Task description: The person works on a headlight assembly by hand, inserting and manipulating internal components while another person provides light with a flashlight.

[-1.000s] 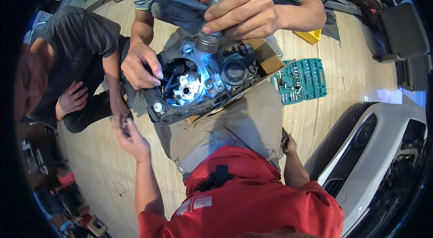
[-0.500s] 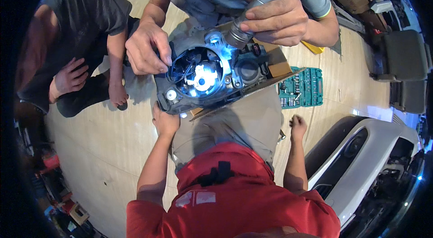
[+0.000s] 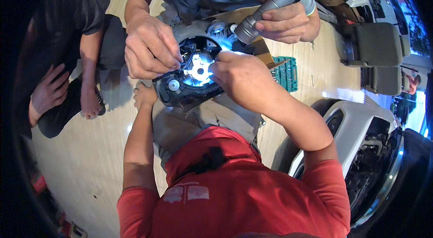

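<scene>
A black headlight housing [image 3: 169,96], its round rear opening lit inside, lies over my lap. My right hand [image 3: 243,75] reaches to the right side of that opening, thumb and fingers closed together. Whatever sits between those fingertips is hidden. At the housing's left end is my left hand [image 3: 144,95], close against it, fingers slightly bent and apart. Across from me, a co-worker's hand [image 3: 153,48] pinches at thin dark wires by the opening. Their other hand [image 3: 286,24] aims a grey flashlight [image 3: 275,6] down at the bright bulb mount [image 3: 198,70].
Cardboard [image 3: 265,53] lies under the housing. A green socket set case [image 3: 286,73] rests on the floor to the right, near a white car bumper [image 3: 347,134]. Another person [image 3: 67,44] sits at the left. Grey seats [image 3: 379,44] stand at the far right.
My right hand has come up from beside my right leg to the headlight opening. My left hand has moved slightly up and left. The whole view has shifted; the flashlight is still held over the housing.
</scene>
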A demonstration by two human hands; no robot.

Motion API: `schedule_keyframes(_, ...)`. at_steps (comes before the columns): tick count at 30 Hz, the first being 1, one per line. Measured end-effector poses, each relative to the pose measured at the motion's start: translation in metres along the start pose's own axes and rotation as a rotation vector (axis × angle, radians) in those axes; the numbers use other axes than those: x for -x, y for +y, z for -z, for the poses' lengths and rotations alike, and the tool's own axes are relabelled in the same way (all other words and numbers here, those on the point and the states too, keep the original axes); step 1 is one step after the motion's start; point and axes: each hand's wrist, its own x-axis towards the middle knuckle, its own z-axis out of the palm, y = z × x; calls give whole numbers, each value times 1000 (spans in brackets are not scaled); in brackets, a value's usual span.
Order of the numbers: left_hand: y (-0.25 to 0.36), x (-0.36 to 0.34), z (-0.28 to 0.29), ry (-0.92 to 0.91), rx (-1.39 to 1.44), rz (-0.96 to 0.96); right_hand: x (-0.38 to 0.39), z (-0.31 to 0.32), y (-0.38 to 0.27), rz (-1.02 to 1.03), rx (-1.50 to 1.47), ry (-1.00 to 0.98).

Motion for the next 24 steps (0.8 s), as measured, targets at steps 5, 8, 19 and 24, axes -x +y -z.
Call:
schedule_keyframes(5, 11, -9, 2, -56, -15, 26, -26, -11, 0, -138, 148, -210)
schedule_keyframes(8, 19, -1, 11, -76, -24, 18, -34, -14, 0, -145, 156, -239)
schedule_keyframes(19, 16, -10, 8, -93, -46, 27, -39, -33, 4, -14, 136, -118)
schedule_keyframes(24, 20, -3, 13, -94, -14, 9, -37, -45, 16, 96, 148, -13)
